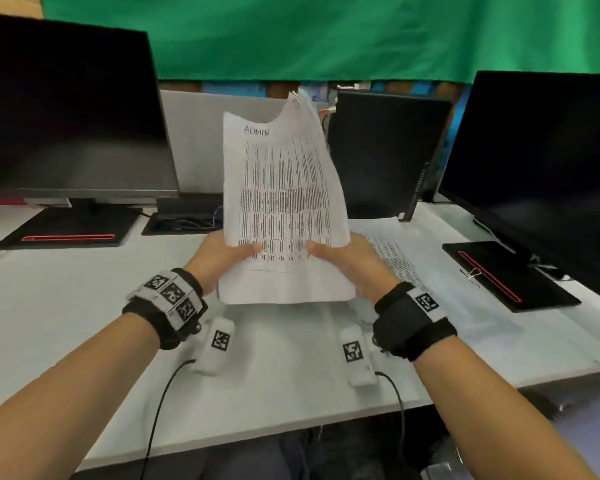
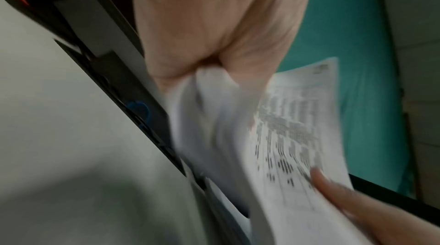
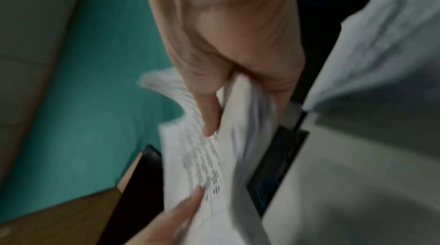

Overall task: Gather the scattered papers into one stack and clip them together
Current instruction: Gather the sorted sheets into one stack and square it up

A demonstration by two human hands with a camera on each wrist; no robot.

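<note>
A stack of printed papers (image 1: 281, 209) stands upright above the white desk, with "ADMIN" handwritten on its top sheet. My left hand (image 1: 224, 259) grips its lower left edge, thumb on the front. My right hand (image 1: 345, 263) grips the lower right edge the same way. The upper sheets curl and fan at the top. The left wrist view shows the left hand (image 2: 214, 32) pinching the papers (image 2: 297, 126). In the right wrist view the right hand (image 3: 226, 41) holds the papers (image 3: 190, 155). Another printed sheet (image 1: 399, 251) lies flat on the desk to the right. A small binder clip (image 1: 473, 273) lies beyond it.
A dark monitor (image 1: 66, 109) stands at the left and another monitor (image 1: 541, 168) at the right, each on a black base with a red stripe. A black computer tower (image 1: 385, 150) stands behind the papers. The white desk (image 1: 84, 306) runs to its front edge near my forearms.
</note>
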